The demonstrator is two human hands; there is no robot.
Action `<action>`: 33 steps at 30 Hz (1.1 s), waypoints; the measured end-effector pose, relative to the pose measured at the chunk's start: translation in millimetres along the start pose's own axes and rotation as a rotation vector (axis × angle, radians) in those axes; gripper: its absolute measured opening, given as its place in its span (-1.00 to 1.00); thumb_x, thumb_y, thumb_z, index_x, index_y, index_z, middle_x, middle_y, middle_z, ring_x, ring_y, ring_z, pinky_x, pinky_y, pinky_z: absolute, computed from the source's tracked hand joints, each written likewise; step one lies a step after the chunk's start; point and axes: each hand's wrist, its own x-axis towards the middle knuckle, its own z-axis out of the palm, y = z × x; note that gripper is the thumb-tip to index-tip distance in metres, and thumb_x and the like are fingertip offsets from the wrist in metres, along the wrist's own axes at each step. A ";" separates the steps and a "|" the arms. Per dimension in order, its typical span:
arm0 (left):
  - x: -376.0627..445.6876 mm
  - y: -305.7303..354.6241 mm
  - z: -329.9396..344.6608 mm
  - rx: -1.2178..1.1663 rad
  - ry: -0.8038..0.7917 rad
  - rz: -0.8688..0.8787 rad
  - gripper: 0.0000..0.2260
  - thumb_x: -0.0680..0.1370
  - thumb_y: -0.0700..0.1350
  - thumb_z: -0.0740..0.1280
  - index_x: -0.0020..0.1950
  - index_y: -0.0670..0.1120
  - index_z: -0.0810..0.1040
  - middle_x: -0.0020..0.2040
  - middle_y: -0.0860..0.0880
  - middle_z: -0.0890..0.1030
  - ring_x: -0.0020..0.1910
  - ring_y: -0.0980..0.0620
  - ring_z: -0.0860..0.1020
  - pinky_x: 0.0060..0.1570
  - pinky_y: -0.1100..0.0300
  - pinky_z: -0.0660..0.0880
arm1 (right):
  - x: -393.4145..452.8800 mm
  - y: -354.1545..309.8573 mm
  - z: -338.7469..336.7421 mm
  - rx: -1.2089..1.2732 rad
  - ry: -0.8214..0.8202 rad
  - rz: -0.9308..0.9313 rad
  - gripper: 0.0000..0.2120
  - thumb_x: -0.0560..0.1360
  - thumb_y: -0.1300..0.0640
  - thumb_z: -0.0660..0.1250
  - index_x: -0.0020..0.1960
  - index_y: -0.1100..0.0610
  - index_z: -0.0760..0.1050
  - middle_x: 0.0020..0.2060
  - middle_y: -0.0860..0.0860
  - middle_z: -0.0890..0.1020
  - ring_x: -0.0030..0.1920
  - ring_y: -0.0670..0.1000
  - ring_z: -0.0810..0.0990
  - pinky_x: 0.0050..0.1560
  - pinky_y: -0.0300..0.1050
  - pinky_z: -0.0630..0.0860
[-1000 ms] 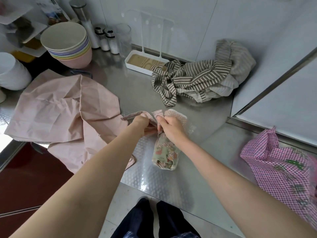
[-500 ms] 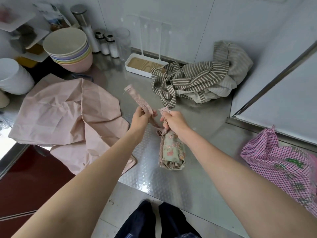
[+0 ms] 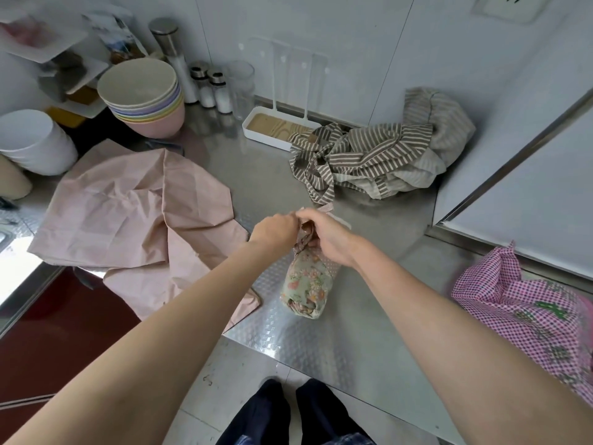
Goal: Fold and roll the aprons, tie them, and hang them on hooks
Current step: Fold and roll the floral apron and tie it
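Both hands, left hand (image 3: pixel 277 231) and right hand (image 3: pixel 327 234), pinch ties atop floral roll (image 3: pixel 306 284) on desk (image 3: pixel 369 332); soft, light, likely to unroll; hold knot.

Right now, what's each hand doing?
Left hand: pinching the strap on the floral roll.
Right hand: gripping the same strap.

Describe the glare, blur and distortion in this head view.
Head view: bright glare on the metal counter at its left edge; wide-angle bending curves the wall lines; the checked apron is smeared at its left edge; the rolled apron stays sharp.
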 end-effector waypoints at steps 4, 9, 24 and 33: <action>-3.5 2.2 4.4 -0.165 -0.093 0.053 -0.74 0.64 -0.19 0.06 0.28 -0.27 0.33 0.14 -0.29 0.54 0.11 -0.27 0.53 0.03 -0.03 0.41 | 9.2 5.6 -4.0 0.114 0.283 0.006 -0.74 0.59 -0.02 0.18 0.09 0.15 0.48 0.01 0.15 0.58 -0.09 0.07 0.53 -0.12 -0.12 0.46; -9.6 -26.3 7.5 -1.189 -0.400 -0.117 -0.94 0.57 -0.18 0.27 -0.04 -0.18 0.47 -0.24 -0.07 0.51 -0.24 0.04 0.46 -0.14 0.18 0.40 | -2.0 10.0 -18.3 0.226 0.005 -0.029 -0.68 0.62 0.02 0.12 0.13 0.22 0.51 -0.14 0.06 0.61 -0.23 -0.05 0.53 -0.19 -0.22 0.39; -7.3 -11.8 -19.8 -1.401 -0.295 -0.365 -0.74 0.56 -0.01 0.16 -0.20 -0.15 0.45 -0.27 -0.10 0.52 -0.32 -0.04 0.49 -0.22 0.18 0.45 | -11.1 2.0 -4.3 -0.766 0.309 -0.280 -0.75 0.44 0.29 0.35 -0.02 0.11 0.31 -0.04 0.08 0.52 -0.03 0.07 0.48 -0.07 -0.06 0.42; -4.1 -3.7 -12.4 -1.361 -0.377 -0.364 -0.72 0.61 0.00 0.20 -0.13 -0.17 0.51 -0.24 -0.10 0.61 -0.49 0.09 0.61 -0.46 0.28 0.56 | -18.0 2.7 -3.6 -1.258 0.439 -0.496 -0.87 0.47 0.27 0.24 -0.01 0.14 0.36 -0.15 0.13 0.57 -0.09 0.17 0.57 -0.20 0.00 0.40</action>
